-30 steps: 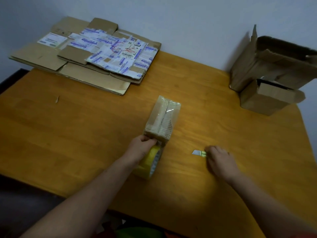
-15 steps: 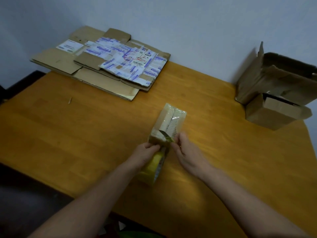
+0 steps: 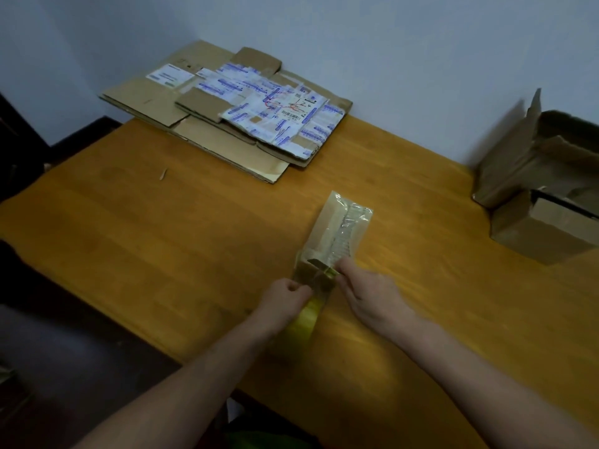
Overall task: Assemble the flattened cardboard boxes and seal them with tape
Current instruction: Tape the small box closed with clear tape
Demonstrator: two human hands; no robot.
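On the tabletop [image 3: 162,254], left hand [image 3: 285,298] grips tape [image 3: 306,319], right fingers [image 3: 346,266] pinch cutter [image 3: 325,271] at a taped box [image 3: 337,222]; flat boxes [image 3: 223,142] await assembly.

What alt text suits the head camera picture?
Two hands tape a small box on a wooden table: left hand grips the yellow tape roll, right hand holds a small cutter to the tape. Flattened cardboard lies behind, open boxes at right.

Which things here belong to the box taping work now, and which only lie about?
In use: small taped box; tape roll, held by left hand; cutter, pinched by right hand; flattened cardboard stack, waiting.
Lying about: open boxes at the wall; small scrap on table.
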